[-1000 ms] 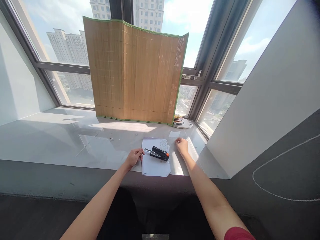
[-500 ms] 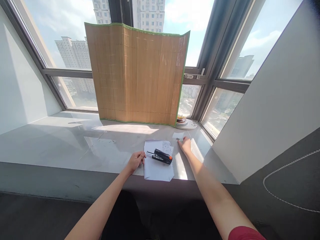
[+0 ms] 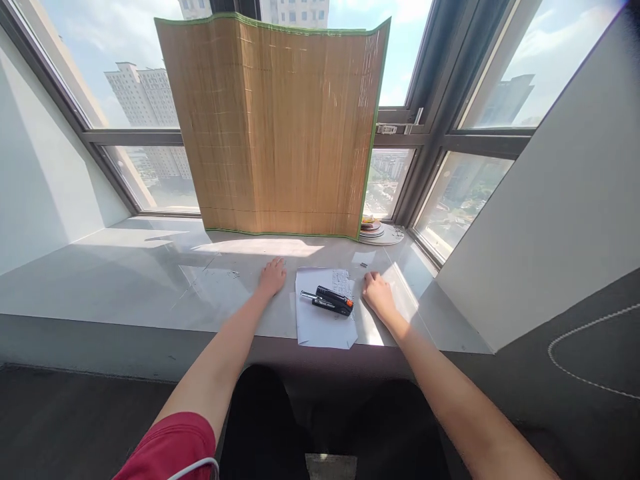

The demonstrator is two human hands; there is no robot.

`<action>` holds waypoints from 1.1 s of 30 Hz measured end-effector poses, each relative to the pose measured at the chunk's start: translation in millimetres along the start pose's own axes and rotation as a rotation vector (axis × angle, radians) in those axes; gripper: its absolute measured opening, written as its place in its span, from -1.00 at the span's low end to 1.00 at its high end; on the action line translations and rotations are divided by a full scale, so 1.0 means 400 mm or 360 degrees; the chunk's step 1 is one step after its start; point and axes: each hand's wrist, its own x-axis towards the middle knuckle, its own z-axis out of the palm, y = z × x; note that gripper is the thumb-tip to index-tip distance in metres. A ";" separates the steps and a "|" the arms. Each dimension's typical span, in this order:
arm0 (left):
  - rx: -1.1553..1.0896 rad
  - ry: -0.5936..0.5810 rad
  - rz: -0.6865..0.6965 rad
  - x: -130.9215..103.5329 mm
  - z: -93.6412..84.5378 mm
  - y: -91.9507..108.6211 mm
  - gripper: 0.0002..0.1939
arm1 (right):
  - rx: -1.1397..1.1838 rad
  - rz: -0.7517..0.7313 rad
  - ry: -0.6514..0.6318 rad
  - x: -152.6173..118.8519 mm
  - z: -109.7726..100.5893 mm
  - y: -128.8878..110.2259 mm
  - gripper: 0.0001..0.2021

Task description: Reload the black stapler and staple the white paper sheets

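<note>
Lying apart, the flat left hand (image 3: 273, 276) and curled right hand (image 3: 379, 293), its grip unclear, flank a stapler (image 3: 336, 295) on paper (image 3: 325, 329).

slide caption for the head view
Left hand and right hand on a sunlit windowsill, a black stapler lying on paper between them.

No legible text. Dark script-like marks (image 3: 342, 283) on white paper (image 3: 325, 328), far corner, just left of right hand (image 3: 379, 294): too small to read. Pale markings (image 3: 324, 304) on black stapler (image 3: 334, 297), right of left hand (image 3: 273, 276): also unreadable.

Bright daylight through windows (image 3: 495, 73) streaks the sill (image 3: 145, 283).
</note>
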 end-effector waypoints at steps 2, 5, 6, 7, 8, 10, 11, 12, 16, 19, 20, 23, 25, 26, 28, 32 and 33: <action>0.0099 -0.0066 0.0053 0.003 0.013 -0.010 -0.63 | 0.0004 0.0005 0.0003 -0.001 -0.009 -0.005 -0.75; 0.0314 -0.0087 0.0141 -0.013 0.022 -0.012 -0.71 | -0.0051 0.0041 -0.0064 -0.006 -0.030 -0.017 -0.75; 0.0382 -0.0086 0.0159 -0.022 0.023 -0.011 -0.74 | -0.0085 0.0053 -0.0104 -0.008 -0.037 -0.021 -0.75; 0.0434 -0.0082 0.0171 -0.032 0.022 -0.009 -0.77 | -0.0119 0.0062 -0.0144 -0.009 -0.045 -0.026 -0.74; 0.0468 -0.0073 0.0183 -0.043 0.022 -0.007 -0.79 | -0.0146 0.0069 -0.0176 -0.010 -0.051 -0.030 -0.74; 0.0490 -0.0041 0.0201 -0.067 0.022 -0.007 -0.78 | -0.0171 0.0081 -0.0215 -0.011 -0.060 -0.036 -0.75; 0.0488 -0.0019 0.0206 -0.081 0.022 -0.009 -0.75 | -0.0176 0.0087 -0.0226 -0.011 -0.062 -0.037 -0.75; 0.0484 0.0009 0.0209 -0.095 0.023 -0.011 -0.71 | -0.0177 0.0092 -0.0236 -0.011 -0.063 -0.038 -0.76; 0.0506 0.0163 0.0205 -0.151 0.029 -0.018 -0.55 | -0.0178 0.0087 -0.0258 -0.012 -0.062 -0.035 -0.75; 0.0581 0.0194 0.0223 -0.191 0.029 -0.008 -0.55 | -0.0170 0.0093 -0.0251 -0.013 -0.062 -0.036 -0.73; 0.0627 0.0176 0.0225 -0.202 0.028 -0.002 -0.58 | -0.0163 0.0096 -0.0249 -0.013 -0.063 -0.037 -0.73; 0.0770 0.0105 0.0248 -0.227 0.022 0.022 -0.65 | -0.0132 0.0102 -0.0234 -0.014 -0.066 -0.040 -0.72; 0.0784 0.0084 0.0288 -0.235 0.017 0.035 -0.63 | -0.0117 0.0103 -0.0224 -0.015 -0.066 -0.041 -0.71; 0.0763 0.0080 0.0310 -0.236 0.014 0.040 -0.61 | -0.0112 0.0104 -0.0223 -0.015 -0.065 -0.040 -0.71; 0.0691 0.0062 0.0370 -0.235 0.011 0.045 -0.58 | -0.0106 0.0111 -0.0219 -0.014 -0.062 -0.038 -0.71; 0.0534 -0.0063 0.0504 -0.226 0.009 0.041 -0.62 | -0.0093 0.0112 -0.0217 -0.014 -0.061 -0.035 -0.72; 0.0501 -0.0088 0.0508 -0.225 0.008 0.039 -0.66 | -0.0085 0.0107 -0.0216 -0.014 -0.062 -0.035 -0.72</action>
